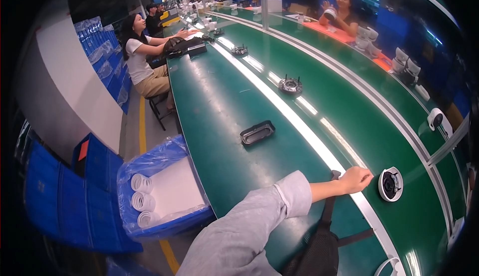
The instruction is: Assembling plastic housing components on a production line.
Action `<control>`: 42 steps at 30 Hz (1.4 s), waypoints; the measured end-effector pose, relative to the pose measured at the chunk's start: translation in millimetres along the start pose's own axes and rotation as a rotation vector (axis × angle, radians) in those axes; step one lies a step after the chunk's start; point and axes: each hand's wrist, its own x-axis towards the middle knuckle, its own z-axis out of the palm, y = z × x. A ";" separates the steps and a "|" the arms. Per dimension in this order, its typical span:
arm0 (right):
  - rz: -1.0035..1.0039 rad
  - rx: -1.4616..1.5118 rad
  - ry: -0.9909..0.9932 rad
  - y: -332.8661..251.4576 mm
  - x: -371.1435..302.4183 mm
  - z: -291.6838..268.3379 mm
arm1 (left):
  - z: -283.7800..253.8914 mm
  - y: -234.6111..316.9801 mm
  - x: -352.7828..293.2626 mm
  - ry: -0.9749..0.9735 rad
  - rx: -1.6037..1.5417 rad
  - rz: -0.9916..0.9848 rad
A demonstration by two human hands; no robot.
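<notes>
**White round housing (390,184) on belt, just right of my left hand (355,180)**

Housing: white outer shell, slightly oval from this angle, open side facing up toward me. Interior mostly black, with a round black piece filling the left part and smaller silvery or clear bits along the right. Fine detail in there too small to read. White rim shows thickest along the bottom edge.

Position: it sits on the green conveyor belt (344,101), beyond the pale metal rail (294,119) that separates belt from green bench (209,111). My left arm crosses the bench, with the wrist about over the rail and the hand at the belt's near edge. Fingers curled, tips pointing at the housing. Narrow gap between, so near but apart in this view. Can't tell if anything is pinched in the fingers. Right hand is out of view; can't tell its state.

Around it: black strap (327,208) next to my wrist, running down to a black mesh bag (315,255). Black oblong frame (257,133) lies on the bench, well apart from the hand. Black round part (290,86) with upright prongs sits farther up the belt.
</notes>
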 end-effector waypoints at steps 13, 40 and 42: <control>-0.106 0.439 0.102 -13.5 6.7 18.1 | -3.3 -10.8 5.2 -0.060 0.020 0.004; -0.289 1.219 0.099 -205.3 87.9 19.1 | -3.1 44.8 -44.6 -0.568 -0.482 -0.265; -0.204 1.364 -0.031 -205.0 85.1 26.2 | -0.9 49.4 -48.9 -0.603 -0.433 -0.275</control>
